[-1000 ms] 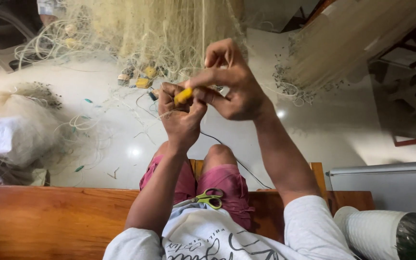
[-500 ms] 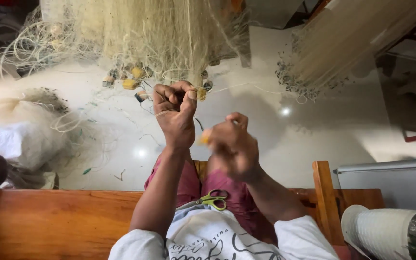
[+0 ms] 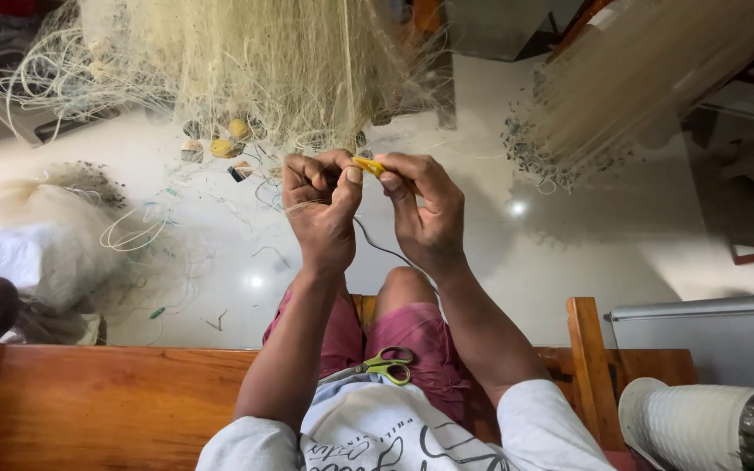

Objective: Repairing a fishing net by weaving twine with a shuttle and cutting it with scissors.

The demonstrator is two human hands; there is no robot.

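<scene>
While raised, hands point(image 3: 377, 209) fingertip-close

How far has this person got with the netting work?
Done: hard to say; a pile of net lies on the floor at the left. In hand: both hands, left hand and right hand, meet at the hanging net, the right pinching a yellow tool. Left: much net hangs ahead, with scissors unused on the lap.
</scene>
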